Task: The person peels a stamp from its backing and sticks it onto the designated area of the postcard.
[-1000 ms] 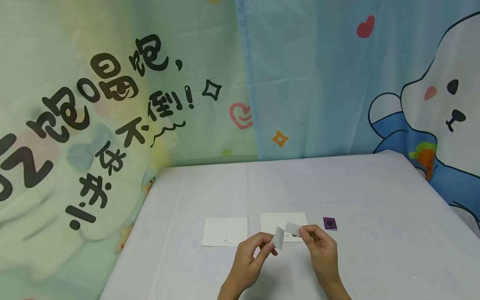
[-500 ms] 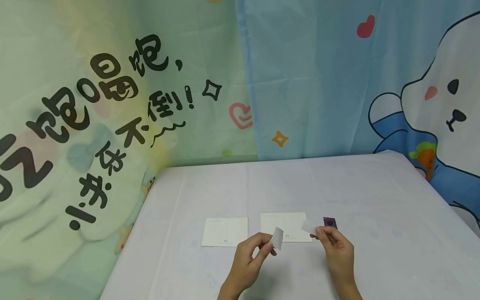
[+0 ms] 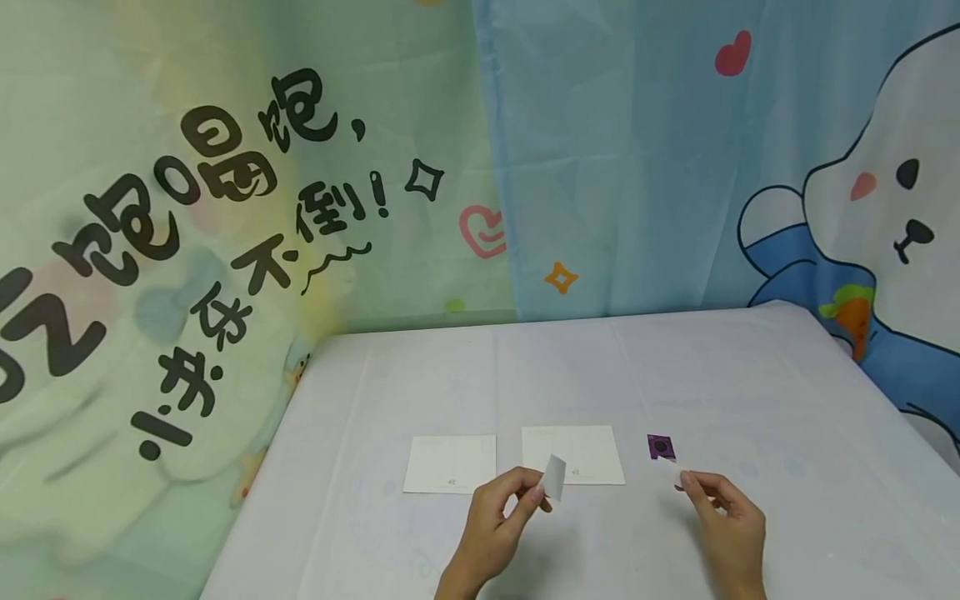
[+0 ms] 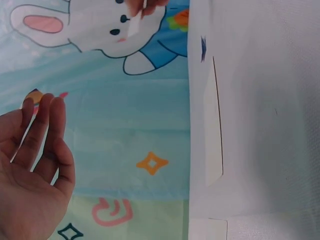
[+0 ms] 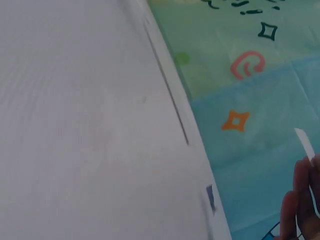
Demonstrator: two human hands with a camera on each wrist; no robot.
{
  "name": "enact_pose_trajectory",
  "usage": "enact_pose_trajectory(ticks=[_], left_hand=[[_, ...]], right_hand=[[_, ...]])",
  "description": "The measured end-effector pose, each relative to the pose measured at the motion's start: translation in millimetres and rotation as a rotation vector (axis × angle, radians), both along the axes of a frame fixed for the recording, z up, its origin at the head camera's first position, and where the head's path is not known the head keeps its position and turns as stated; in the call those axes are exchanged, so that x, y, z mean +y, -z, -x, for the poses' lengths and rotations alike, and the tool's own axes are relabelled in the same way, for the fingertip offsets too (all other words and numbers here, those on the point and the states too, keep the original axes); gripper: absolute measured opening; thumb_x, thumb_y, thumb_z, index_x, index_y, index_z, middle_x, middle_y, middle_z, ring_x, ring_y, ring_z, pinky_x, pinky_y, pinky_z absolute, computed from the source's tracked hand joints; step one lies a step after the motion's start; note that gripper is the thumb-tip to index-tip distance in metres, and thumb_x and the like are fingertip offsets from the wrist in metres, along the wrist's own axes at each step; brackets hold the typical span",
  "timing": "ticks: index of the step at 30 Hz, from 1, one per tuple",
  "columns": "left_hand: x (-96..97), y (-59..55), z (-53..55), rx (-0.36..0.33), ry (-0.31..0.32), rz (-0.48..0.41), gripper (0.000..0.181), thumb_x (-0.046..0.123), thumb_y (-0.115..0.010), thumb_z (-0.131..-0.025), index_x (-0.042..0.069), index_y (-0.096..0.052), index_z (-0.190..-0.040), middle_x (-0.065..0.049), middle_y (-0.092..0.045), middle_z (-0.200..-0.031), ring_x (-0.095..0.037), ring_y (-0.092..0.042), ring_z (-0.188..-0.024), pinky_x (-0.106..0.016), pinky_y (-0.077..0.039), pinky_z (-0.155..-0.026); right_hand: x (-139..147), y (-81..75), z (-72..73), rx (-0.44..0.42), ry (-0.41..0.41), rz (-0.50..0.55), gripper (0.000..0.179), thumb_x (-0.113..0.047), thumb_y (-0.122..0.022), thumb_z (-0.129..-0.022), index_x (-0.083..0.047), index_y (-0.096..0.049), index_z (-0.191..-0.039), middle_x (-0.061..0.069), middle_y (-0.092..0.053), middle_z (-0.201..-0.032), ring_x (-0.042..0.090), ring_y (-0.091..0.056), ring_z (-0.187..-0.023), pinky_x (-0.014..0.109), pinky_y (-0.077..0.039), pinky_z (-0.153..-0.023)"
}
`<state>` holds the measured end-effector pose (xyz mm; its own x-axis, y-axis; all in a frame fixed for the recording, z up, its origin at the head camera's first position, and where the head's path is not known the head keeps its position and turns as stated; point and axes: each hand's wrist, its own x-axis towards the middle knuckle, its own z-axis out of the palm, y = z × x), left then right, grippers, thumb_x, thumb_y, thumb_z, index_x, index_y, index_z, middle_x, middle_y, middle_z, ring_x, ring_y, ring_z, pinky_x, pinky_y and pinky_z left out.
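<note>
My left hand point(image 3: 495, 521) pinches a small sticker point(image 3: 553, 477) between thumb and fingers, its white back towards the head camera. Orange and pink print on the sticker point(image 4: 34, 97) shows at the fingertips in the left wrist view. Off to the right, my right hand point(image 3: 723, 521) pinches a thin piece of white backing paper point(image 3: 670, 467); the right wrist view also has this paper point(image 5: 304, 141) sticking up from the fingers. Both hands are raised over the table. Behind the sticker lies a white card point(image 3: 577, 446), partly covered by it in the head view.
A second white card point(image 3: 448, 460) lies to the left of the first. A small purple square with a dark round mark point(image 3: 661, 447) lies right of the cards, just beyond the backing paper. A white cloth covers the table point(image 3: 465, 375); a printed curtain point(image 3: 630, 167) hangs behind it.
My right hand has moved right and towards me, drawing the backing paper away from the sticker and past the purple square. My left hand has stayed almost still.
</note>
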<state>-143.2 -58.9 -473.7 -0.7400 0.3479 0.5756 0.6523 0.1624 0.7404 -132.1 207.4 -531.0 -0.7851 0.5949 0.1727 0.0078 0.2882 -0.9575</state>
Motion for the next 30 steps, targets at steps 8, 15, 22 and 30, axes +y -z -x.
enact_pose_trajectory(ticks=[8, 15, 22, 30], left_hand=[[0.1, -2.2, -0.8, -0.020, -0.001, 0.005, 0.012, 0.006, -0.051, -0.093, 0.010, -0.062, -0.093, 0.001, -0.065, -0.074, -0.010, -0.057, -0.064, -0.017, -0.042, -0.059], [0.7, -31.6, -13.0, -0.130, -0.003, 0.006, 0.010, 0.000, -0.052, -0.091, 0.001, -0.061, -0.088, -0.010, -0.065, -0.071, -0.023, -0.056, -0.062, -0.018, -0.041, -0.060], [0.4, -35.0, -14.8, -0.141, 0.000, 0.005, 0.010, 0.000, -0.052, -0.091, 0.000, -0.061, -0.087, -0.011, -0.065, -0.071, -0.013, -0.055, -0.062, -0.018, -0.041, -0.060], [0.6, -32.0, -13.7, -0.128, 0.007, -0.003, 0.010, 0.000, -0.052, -0.091, 0.001, -0.061, -0.087, -0.010, -0.065, -0.071, -0.015, -0.055, -0.062, -0.019, -0.041, -0.060]], right_hand=[[21, 20.0, -0.3, -0.273, 0.180, -0.120, 0.025, -0.029, -0.069, -0.083, -0.005, -0.071, -0.087, -0.009, -0.063, -0.064, 0.003, -0.050, -0.056, 0.024, -0.033, -0.060], [26, 27.8, 0.2, -0.358, 0.165, -0.222, 0.023, -0.024, -0.066, -0.083, -0.001, -0.069, -0.085, 0.006, -0.065, -0.066, 0.005, -0.048, -0.050, 0.033, -0.032, -0.068], [33, 37.0, -1.4, -0.356, 0.159, -0.329, 0.021, -0.022, -0.066, -0.081, -0.001, -0.067, -0.078, 0.005, -0.063, -0.061, 0.016, -0.051, -0.052, 0.048, -0.023, -0.075], [35, 34.8, -4.8, -0.427, 0.167, -0.415, 0.021, -0.022, -0.065, -0.081, -0.002, -0.066, -0.075, 0.003, -0.060, -0.058, 0.026, -0.052, -0.057, 0.043, -0.021, -0.064]])
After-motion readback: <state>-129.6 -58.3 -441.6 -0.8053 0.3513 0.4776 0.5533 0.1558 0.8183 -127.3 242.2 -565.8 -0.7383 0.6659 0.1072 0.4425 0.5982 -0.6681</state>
